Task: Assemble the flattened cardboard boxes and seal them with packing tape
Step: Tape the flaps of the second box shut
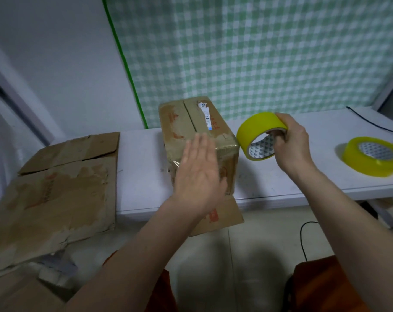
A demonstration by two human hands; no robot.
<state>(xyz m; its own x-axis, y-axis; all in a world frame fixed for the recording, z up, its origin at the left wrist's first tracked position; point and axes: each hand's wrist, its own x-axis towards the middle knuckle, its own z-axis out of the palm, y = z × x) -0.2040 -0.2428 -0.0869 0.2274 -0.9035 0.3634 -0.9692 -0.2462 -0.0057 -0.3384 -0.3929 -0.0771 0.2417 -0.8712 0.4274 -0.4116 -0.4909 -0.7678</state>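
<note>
An assembled brown cardboard box stands on the white table, its top flaps folded down with a seam along the middle and a torn label on it. A loose flap hangs over the table's front edge. My left hand is flat with straight fingers against the box's near side, slightly blurred. To the right of the box, my right hand grips a yellow roll of packing tape, fingers through its core, holding it just above the table.
A large flattened cardboard box lies on the table's left end and overhangs the edge. A second yellow tape roll lies flat at the far right. A black cable runs along the back right. Green checked fabric hangs behind.
</note>
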